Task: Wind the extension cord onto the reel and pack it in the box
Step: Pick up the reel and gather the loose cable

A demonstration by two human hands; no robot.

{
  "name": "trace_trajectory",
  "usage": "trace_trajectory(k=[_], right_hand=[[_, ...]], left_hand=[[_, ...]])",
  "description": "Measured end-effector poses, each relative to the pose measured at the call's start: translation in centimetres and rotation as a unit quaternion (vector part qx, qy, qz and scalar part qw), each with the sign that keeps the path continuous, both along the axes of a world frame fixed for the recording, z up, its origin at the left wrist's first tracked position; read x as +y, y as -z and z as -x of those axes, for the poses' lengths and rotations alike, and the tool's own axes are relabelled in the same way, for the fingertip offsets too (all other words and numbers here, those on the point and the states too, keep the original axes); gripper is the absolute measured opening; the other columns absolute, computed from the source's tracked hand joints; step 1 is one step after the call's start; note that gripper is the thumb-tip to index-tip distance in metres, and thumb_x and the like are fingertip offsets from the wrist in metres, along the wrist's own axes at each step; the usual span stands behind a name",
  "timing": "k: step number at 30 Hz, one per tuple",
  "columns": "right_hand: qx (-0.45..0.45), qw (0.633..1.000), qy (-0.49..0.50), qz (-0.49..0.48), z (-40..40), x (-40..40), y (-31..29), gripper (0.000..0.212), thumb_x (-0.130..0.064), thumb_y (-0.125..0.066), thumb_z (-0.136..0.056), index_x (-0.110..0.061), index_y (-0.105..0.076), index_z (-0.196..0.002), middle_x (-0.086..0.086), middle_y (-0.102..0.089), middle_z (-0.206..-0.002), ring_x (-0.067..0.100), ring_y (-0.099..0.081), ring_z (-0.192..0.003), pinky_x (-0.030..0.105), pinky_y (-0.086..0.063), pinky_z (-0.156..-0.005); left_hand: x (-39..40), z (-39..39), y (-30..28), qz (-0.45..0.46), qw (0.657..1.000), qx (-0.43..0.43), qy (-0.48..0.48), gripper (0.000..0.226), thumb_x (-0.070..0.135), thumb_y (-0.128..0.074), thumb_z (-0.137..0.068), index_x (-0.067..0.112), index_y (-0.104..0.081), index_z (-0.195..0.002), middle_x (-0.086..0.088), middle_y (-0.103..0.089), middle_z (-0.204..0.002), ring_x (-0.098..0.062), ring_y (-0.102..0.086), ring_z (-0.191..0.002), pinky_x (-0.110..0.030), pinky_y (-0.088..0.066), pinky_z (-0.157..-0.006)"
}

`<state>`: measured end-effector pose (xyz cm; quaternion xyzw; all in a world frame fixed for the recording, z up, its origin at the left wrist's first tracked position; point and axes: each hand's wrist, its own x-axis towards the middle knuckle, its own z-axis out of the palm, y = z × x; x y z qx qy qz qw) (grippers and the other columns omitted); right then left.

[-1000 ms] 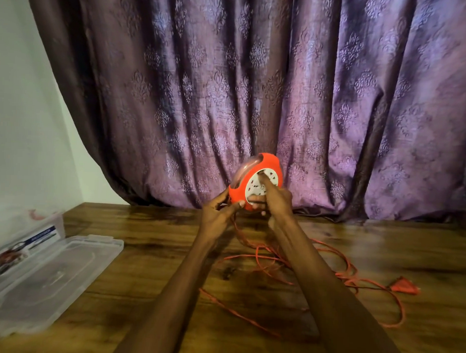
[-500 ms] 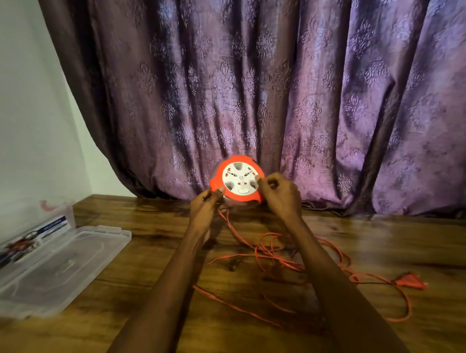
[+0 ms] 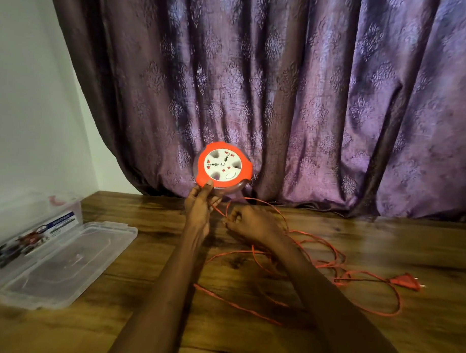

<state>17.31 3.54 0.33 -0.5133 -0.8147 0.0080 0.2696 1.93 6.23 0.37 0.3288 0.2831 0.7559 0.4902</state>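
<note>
The left hand (image 3: 199, 214) holds the orange reel (image 3: 223, 165) up in the air, above the far part of the wooden worktop (image 3: 383, 239) and in front of the purple curtain (image 3: 282, 85). The thumb and fingers pinch the reel at its bottom rim. The round white face with the sockets is turned toward the person, so the reel stands on its edge, and the middle it would spin around points from the person toward the curtain.

The right hand (image 3: 251, 224) is lower, just right of the left hand. It is curled around the thin orange cord (image 3: 316, 261), close to where the cord comes out under the reel.

The reel looks like hard plastic, and light, since one hand holds it up by the rim. It looks smooth, so it could slip. The rim is a good place to hold it, because the face then stays free to turn.

The cord looks thin, soft and floppy. It will not keep a shape, and its loops can catch on each other. It is best held near the reel and fed in a bit at a time.

Most of the cord lies in loose, crossing loops on the worktop, from the middle out to the right. It ends at the flat orange plug (image 3: 405, 281), far to the right, with its pins pointing right.

The clear plastic box (image 3: 35, 222) sits at the left by the wall, and its lid (image 3: 65, 263) lies flat beside it.
</note>
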Motion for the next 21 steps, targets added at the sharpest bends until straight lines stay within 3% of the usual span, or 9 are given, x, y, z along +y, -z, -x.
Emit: trace_trajectory(k=[3,5,7,9,12,14,16,19,21], right_hand=[[0.137,0.988,-0.016,0.071,-0.7,1.4,0.7,0.017,-0.047,-0.062,-0.077,-0.03,-0.067,-0.076,-0.005,-0.071,-0.075,0.013,-0.064,-0.066,0.031,-0.047,-0.063],[0.312,0.938,-0.038,0.145,-1.4,2.1,0.6,0.015,-0.035,-0.069,-0.081,-0.023,-0.073,-0.073,0.0,-0.063,-0.057,0.014,-0.052,-0.048,0.031,-0.04,-0.052],[0.445,0.874,-0.033,0.191,-2.5,2.5,-0.1,0.022,-0.02,-0.07,-0.087,-0.011,-0.069,-0.068,0.006,-0.053,-0.049,0.013,-0.04,-0.039,0.022,-0.03,-0.045],[0.511,0.833,-0.019,0.214,-3.6,2.6,-0.8,0.026,-0.018,-0.067,-0.091,-0.01,-0.061,-0.066,0.002,-0.049,-0.045,0.009,-0.035,-0.034,0.015,-0.024,-0.037],[0.589,0.781,0.006,0.208,-5.3,2.8,-1.2,0.019,-0.015,-0.066,-0.09,-0.007,-0.063,-0.073,0.001,-0.06,-0.054,0.008,-0.042,-0.035,0.015,-0.027,-0.034],[0.609,0.768,0.053,0.189,-6.5,3.3,-0.9,0.015,-0.014,-0.066,-0.089,-0.007,-0.065,-0.076,0.001,-0.063,-0.06,0.009,-0.044,-0.035,0.016,-0.028,-0.033],[0.595,0.778,0.104,0.172,-7.9,3.8,-0.1,0.017,-0.016,-0.066,-0.086,-0.009,-0.065,-0.071,0.004,-0.061,-0.059,0.013,-0.043,-0.036,0.016,-0.027,-0.034],[0.505,0.826,0.171,0.184,-10.0,4.5,1.6,0.023,-0.023,-0.062,-0.072,-0.012,-0.062,-0.052,0.01,-0.055,-0.051,0.018,-0.041,-0.034,0.02,-0.029,-0.039],[0.412,0.865,0.193,0.212,-10.5,4.4,2.1,0.026,-0.025,-0.059,-0.07,-0.01,-0.066,-0.049,0.01,-0.06,-0.051,0.02,-0.046,-0.035,0.024,-0.034,-0.041]], left_hand=[[0.1,0.2,0.2,-0.002,1.0,0.006,-0.018,0.012,0.011,-0.064,-0.091,0.015,-0.063,-0.103,0.008,-0.073,-0.076,-0.006,-0.067,-0.064,-0.025,-0.057,-0.064],[0.2,0.4,0.3,0.0,1.0,-0.003,-0.02,0.013,0.013,-0.065,-0.09,0.017,-0.063,-0.103,0.003,-0.073,-0.08,-0.012,-0.066,-0.069,-0.03,-0.059,-0.064],[0.4,0.6,0.6,0.006,1.0,-0.02,-0.014,0.014,0.015,-0.067,-0.09,0.019,-0.063,-0.102,-0.007,-0.07,-0.095,-0.021,-0.064,-0.083,-0.035,-0.06,-0.064],[0.5,0.7,0.8,0.009,1.0,-0.026,-0.015,0.014,0.015,-0.068,-0.089,0.022,-0.063,-0.101,-0.015,-0.065,-0.114,-0.027,-0.061,-0.099,-0.038,-0.06,-0.063],[0.7,0.7,1.0,-0.001,1.0,-0.026,-0.011,0.016,0.015,-0.069,-0.089,0.023,-0.065,-0.102,-0.019,-0.059,-0.13,-0.032,-0.058,-0.113,-0.041,-0.059,-0.066],[0.8,0.7,1.2,-0.002,1.0,-0.018,-0.01,0.021,0.015,-0.068,-0.089,0.021,-0.065,-0.109,-0.017,-0.059,-0.133,-0.033,-0.057,-0.119,-0.041,-0.059,-0.067],[0.9,0.8,1.4,-0.002,1.0,-0.013,-0.009,0.029,0.016,-0.067,-0.09,0.018,-0.063,-0.118,-0.016,-0.06,-0.134,-0.034,-0.057,-0.122,-0.04,-0.059,-0.069],[0.9,0.4,1.4,0.003,1.0,-0.006,-0.011,0.038,0.016,-0.066,-0.091,0.011,-0.058,-0.128,-0.017,-0.061,-0.132,-0.029,-0.059,-0.111,-0.037,-0.059,-0.067],[0.8,0.1,1.3,0.006,1.0,-0.011,-0.009,0.041,0.016,-0.064,-0.092,0.008,-0.056,-0.131,-0.016,-0.064,-0.122,-0.027,-0.06,-0.1,-0.036,-0.06,-0.066]])
